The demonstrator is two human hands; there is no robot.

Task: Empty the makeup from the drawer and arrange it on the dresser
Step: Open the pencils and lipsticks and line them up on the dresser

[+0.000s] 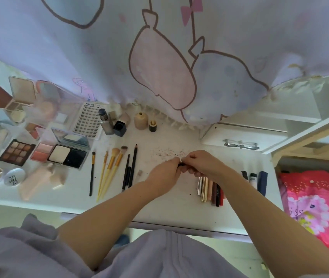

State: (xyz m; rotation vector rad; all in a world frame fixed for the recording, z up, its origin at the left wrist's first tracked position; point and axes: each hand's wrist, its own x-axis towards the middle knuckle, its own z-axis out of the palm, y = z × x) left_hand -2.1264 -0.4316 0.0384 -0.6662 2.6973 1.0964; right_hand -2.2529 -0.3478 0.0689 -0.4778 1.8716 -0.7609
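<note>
"xoyo" lash card (90,121), "blbl" compact (14,176), hands (181,167) pinching small dark item

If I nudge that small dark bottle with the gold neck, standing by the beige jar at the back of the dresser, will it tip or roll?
The small dark bottle stands upright and looks narrow with a taller gold neck, so a nudge up high would probably tip it. It looks round, so once down it may roll. The beige jar stands close on its left, apart from it, and could get knocked.

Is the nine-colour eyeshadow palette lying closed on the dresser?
No, the eyeshadow palette lies open at the left of the dresser, with all nine brown and beige pans showing.
</note>
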